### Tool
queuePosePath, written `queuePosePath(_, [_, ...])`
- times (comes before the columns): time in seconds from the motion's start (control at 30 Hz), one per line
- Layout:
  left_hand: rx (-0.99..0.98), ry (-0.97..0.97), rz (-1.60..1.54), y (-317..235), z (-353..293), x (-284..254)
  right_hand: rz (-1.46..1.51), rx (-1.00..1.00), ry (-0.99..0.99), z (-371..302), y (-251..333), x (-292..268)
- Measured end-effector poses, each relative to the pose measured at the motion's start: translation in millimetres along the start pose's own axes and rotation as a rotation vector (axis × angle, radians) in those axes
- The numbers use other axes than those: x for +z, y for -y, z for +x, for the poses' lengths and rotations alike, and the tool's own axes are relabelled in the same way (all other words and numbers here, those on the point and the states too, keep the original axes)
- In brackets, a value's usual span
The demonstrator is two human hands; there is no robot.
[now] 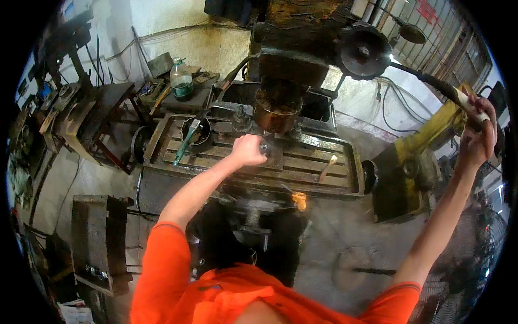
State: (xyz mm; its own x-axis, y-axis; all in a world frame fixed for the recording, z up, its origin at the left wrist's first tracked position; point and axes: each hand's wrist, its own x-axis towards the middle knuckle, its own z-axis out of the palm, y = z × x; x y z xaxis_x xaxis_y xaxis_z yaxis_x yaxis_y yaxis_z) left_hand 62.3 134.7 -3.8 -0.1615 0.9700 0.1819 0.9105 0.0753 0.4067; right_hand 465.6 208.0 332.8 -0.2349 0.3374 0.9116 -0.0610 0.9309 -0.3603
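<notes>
My left hand (pixel 249 150) is closed around a small round metal piece (pixel 263 147), mostly hidden by the fingers, just above the slotted machine table (pixel 318 181). Right above it hangs the rusty, dark spindle head (pixel 276 110) of a drilling or milling machine. My right hand (pixel 480 129) is raised at the far right, wrapped round the pale end of a long lever (pixel 431 81). That lever runs to a round black hub (pixel 364 52) on the machine. Left of my left hand, a green-handled brush (pixel 186 144) leans in a round pot (pixel 203 135) on the table.
A yellow-handled tool (pixel 299 200) lies at the table's front edge, and a pale-tipped stick (pixel 328 166) rests on its right part. A plastic bottle of green liquid (pixel 181 80) stands behind left. A metal box (pixel 100 243) is low left; a fan (pixel 469 259) is low right.
</notes>
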Motion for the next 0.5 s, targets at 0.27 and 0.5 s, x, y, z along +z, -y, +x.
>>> queuePosePath(0.27, [-0.419, -0.040, -1.980, 6.2, -94.6, 11.5, -0.295, 0.242, 0.147, -206.3, 22.4, 127.6])
queuePosePath(0.5, [-0.567, -0.101, -2.203, -26.9, -136.2, 5.9, -0.152, 0.368, 0.660, -291.3, 22.5, 273.8])
